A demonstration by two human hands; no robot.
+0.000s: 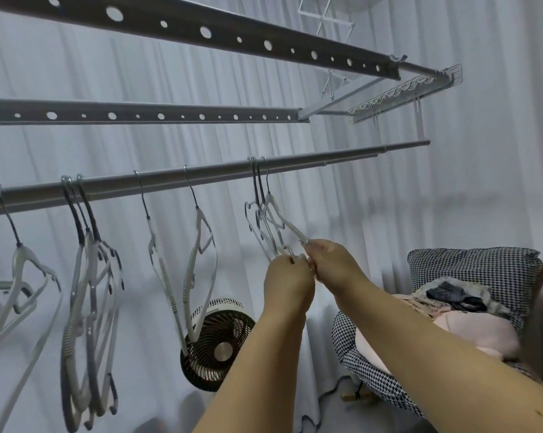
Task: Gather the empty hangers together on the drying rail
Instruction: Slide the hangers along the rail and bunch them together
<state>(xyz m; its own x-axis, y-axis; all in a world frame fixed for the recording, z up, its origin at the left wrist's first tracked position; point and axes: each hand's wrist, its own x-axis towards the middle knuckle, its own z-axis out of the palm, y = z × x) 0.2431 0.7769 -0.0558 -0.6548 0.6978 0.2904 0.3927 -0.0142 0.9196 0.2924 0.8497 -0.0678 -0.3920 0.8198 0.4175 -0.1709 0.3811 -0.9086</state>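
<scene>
From where I watch, the drying rail (201, 179) runs from the lower left up toward the right, under two perforated bars (157, 115). At the far left one empty hanger (20, 273) hangs by itself. Next to it a cluster of hangers (88, 307) sits bunched together, hooks touching on the rail. Further right I see two single hangers (182, 276), their hooks a little apart on the rail, their lower ends hanging in front of a round fan (217, 345) that stands by the white curtain (451, 151).

Past those, a group of three hangers (268, 223) hangs with hooks close together on the rail. My left hand (287, 282) is raised to their lower ends, fingers curled round the hanger arms. My right hand (332, 264) is just beside it, touching it, fingers pinching the end of the rightmost hanger of that group. Both forearms reach up from the lower right.

At the far right a houndstooth-patterned chair (482, 267) holds a heap of pale pink clothes (470, 326) with a dark garment on top.
</scene>
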